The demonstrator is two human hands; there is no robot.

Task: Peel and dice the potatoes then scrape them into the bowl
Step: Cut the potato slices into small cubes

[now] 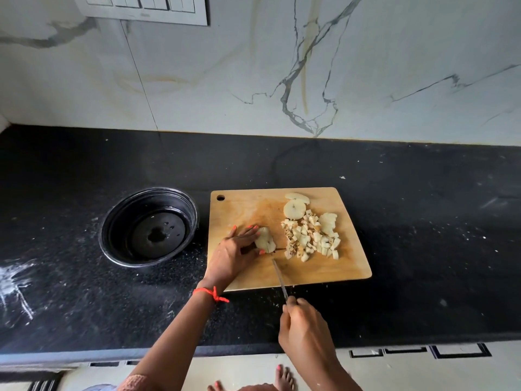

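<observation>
Black stone counter (pixel 423 221) is carrying a wooden cutting board (pixel 242 210), where the left hand (pixel 231 255) is pinning a potato piece (pixel 264 239), fingertips (pixel 253 228) curling over its far edge, thumb pressing its near side. The right hand (pixel 304 328) is gripping a knife (pixel 279 276), its tip lying just beside the piece. Diced potato (pixel 313 238) is lying to the right, and a bowl (pixel 118 235) is sitting left of the board.

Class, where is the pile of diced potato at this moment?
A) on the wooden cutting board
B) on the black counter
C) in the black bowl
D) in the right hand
A: the diced potato lies on the cutting board, beside the potato piece the left hand holds; the bowl has no dice.
</observation>
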